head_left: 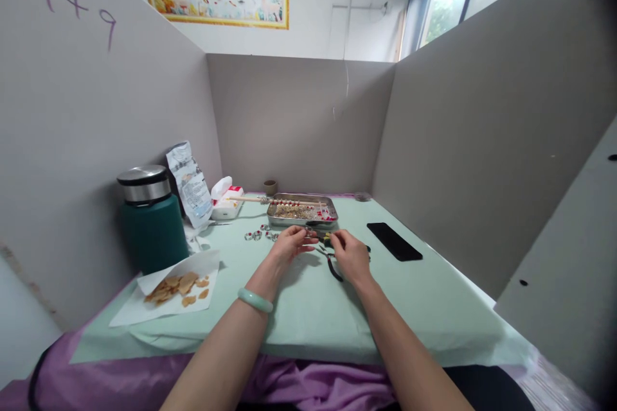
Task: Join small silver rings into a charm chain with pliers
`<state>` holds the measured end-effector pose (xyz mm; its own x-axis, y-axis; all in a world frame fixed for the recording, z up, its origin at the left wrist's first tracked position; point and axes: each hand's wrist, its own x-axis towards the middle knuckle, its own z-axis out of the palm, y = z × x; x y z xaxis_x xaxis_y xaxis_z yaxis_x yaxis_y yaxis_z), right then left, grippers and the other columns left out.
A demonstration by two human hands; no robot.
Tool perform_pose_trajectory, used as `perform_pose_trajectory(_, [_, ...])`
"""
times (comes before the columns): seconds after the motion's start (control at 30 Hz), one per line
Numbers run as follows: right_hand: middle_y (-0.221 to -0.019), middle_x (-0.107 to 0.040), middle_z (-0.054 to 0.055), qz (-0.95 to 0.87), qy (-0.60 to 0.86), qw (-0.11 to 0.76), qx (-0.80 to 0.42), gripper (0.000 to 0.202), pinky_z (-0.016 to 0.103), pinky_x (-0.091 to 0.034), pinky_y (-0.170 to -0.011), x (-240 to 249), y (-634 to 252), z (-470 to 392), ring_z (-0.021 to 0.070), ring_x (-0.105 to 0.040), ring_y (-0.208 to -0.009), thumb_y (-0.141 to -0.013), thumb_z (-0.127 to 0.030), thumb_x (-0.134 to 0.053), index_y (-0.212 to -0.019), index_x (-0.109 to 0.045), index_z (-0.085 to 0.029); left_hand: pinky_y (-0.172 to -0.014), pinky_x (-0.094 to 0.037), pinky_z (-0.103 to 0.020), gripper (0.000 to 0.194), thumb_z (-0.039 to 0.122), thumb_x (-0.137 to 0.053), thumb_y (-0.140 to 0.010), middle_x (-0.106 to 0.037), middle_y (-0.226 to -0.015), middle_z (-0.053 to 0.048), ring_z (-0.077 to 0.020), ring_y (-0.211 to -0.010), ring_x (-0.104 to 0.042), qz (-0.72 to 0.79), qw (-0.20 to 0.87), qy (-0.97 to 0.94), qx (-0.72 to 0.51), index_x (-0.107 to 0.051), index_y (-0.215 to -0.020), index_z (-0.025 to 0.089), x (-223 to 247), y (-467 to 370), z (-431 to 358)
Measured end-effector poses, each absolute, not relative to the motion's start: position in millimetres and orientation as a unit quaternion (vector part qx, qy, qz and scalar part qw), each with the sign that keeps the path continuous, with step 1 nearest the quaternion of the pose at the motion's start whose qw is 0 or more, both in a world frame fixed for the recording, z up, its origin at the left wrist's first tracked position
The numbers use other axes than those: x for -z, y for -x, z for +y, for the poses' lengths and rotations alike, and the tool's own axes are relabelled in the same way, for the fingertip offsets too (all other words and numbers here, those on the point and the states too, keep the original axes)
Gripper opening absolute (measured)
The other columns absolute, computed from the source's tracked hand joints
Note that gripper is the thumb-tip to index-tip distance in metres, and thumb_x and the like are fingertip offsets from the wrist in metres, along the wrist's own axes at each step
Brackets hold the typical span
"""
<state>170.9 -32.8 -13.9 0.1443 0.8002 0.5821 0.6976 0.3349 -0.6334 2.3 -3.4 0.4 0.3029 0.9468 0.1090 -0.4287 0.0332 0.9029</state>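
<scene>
My left hand [292,243], with a pale green bangle [255,300] on its wrist, has its fingers closed on a small ring-like piece [309,230] near the tray's front edge. Just to the right, my right hand [350,254] is closed, its fingertips pinched over the pliers; what they hold is too small to make out. Dark-handled pliers [333,268] lie on the cloth between the hands, partly covered by my right hand. Behind both hands stands a metal tray [274,221] of gold and red beads. Several small rings with red parts [258,234] lie left of my left hand.
A beaded stick [250,200] rests across the tray. A black phone [394,241] lies at the right. On the left are a green flask [153,231], a foil bag [190,186], a tissue pack [227,203] and paper [144,313] with brown chips. Grey partitions [299,122] surround the table.
</scene>
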Motion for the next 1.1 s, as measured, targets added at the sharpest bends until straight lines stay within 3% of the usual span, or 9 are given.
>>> perform_pose_trajectory(0.13, [-0.095,-0.064,0.013,-0.704,0.643,0.295,0.063,0.038,0.036,-0.035,-0.076,17,-181,-47,0.0282,-0.052,-0.093,-0.075,-0.051,-0.057,-0.094,-0.064,-0.019,-0.069,-0.053,-0.033,0.013,0.017,-0.066,-0.074,-0.068,-0.088,-0.013,-0.0195,-0.074,-0.067,0.266,0.681,-0.437,-0.524,-0.055,-0.076,0.012,-3,-2,-3])
perform_pose_trajectory(0.23, [-0.101,-0.061,0.014,-0.718,0.657,0.217,0.077,0.042,0.041,-0.032,-0.079,24,-178,-55,0.0311,-0.048,-0.098,-0.074,-0.052,-0.057,-0.099,-0.064,-0.019,-0.068,-0.053,-0.031,0.01,0.015,-0.065,-0.074,-0.068,-0.084,-0.012,-0.0175,-0.071,-0.067,0.268,0.689,-0.421,-0.526,-0.057,-0.078,0.011,-3,-2,-2])
perform_pose_trajectory(0.37, [-0.1,-0.059,0.015,-0.709,0.67,0.194,0.105,0.03,0.042,-0.031,-0.079,30,-169,-60,0.0306,-0.047,-0.098,-0.082,-0.038,-0.048,-0.096,-0.064,-0.017,-0.071,-0.054,-0.031,0.008,0.015,-0.064,-0.075,-0.068,-0.081,-0.011,-0.0169,-0.072,-0.066,0.26,0.701,-0.405,-0.527,-0.059,-0.079,0.01,-1,0,-1])
perform_pose_trajectory(0.53, [-0.098,-0.058,0.015,-0.714,0.666,0.196,0.094,0.026,0.038,-0.034,-0.076,29,-165,-61,0.0293,-0.047,-0.098,-0.081,-0.03,-0.046,-0.092,-0.064,-0.015,-0.073,-0.053,-0.031,0.008,0.015,-0.064,-0.076,-0.068,-0.08,-0.011,-0.0176,-0.073,-0.067,0.252,0.706,-0.396,-0.53,-0.059,-0.078,0.01,-1,0,-2])
perform_pose_trajectory(0.63, [-0.096,-0.059,0.014,-0.719,0.65,0.243,0.048,0.022,0.035,-0.037,-0.075,29,-170,-58,0.0272,-0.049,-0.097,-0.078,-0.024,-0.047,-0.087,-0.065,-0.014,-0.072,-0.053,-0.031,0.009,0.016,-0.066,-0.075,-0.068,-0.08,-0.01,-0.0175,-0.072,-0.066,0.257,0.707,-0.395,-0.527,-0.06,-0.077,0.01,-1,1,-2])
perform_pose_trajectory(0.73, [-0.09,-0.062,0.011,-0.67,0.632,0.378,-0.087,0.018,0.034,-0.04,-0.077,27,-179,-51,0.0246,-0.053,-0.092,-0.072,-0.024,-0.053,-0.082,-0.065,-0.015,-0.071,-0.053,-0.032,0.011,0.017,-0.067,-0.073,-0.068,-0.079,-0.009,-0.017,-0.071,-0.066,0.264,0.704,-0.392,-0.53,-0.06,-0.077,0.011,-2,1,-1])
perform_pose_trajectory(0.87, [-0.075,-0.063,0.006,-0.436,0.482,0.566,-0.507,0.019,0.033,-0.046,-0.064,15,-191,-45,0.0205,-0.058,-0.075,-0.074,-0.035,-0.054,-0.078,-0.062,-0.018,-0.07,-0.053,-0.032,0.012,0.02,-0.067,-0.073,-0.068,-0.082,-0.009,-0.0172,-0.072,-0.066,0.274,0.701,-0.388,-0.532,-0.06,-0.077,0.012,-3,1,-2])
perform_pose_trajectory(0.97, [-0.091,-0.065,0.007,-0.363,0.272,0.56,-0.693,0.027,0.035,-0.049,-0.069,-2,-188,-48,0.0204,-0.061,-0.087,-0.08,-0.043,-0.05,-0.087,-0.061,-0.02,-0.072,-0.053,-0.033,0.011,0.02,-0.067,-0.074,-0.068,-0.086,-0.01,-0.0185,-0.077,-0.066,0.265,0.704,-0.386,-0.534,-0.06,-0.078,0.012,-2,1,-1])
perform_pose_trajectory(1.1, [-0.102,-0.064,0.009,-0.463,0.243,0.505,-0.687,0.035,0.036,-0.05,-0.07,-18,-164,-53,0.0212,-0.059,-0.093,-0.08,-0.041,-0.053,-0.109,-0.058,-0.02,-0.071,-0.052,-0.032,0.01,0.019,-0.065,-0.075,-0.068,-0.083,-0.011,-0.0179,-0.074,-0.065,0.247,0.696,-0.388,-0.551,-0.061,-0.078,0.011,2,2,4])
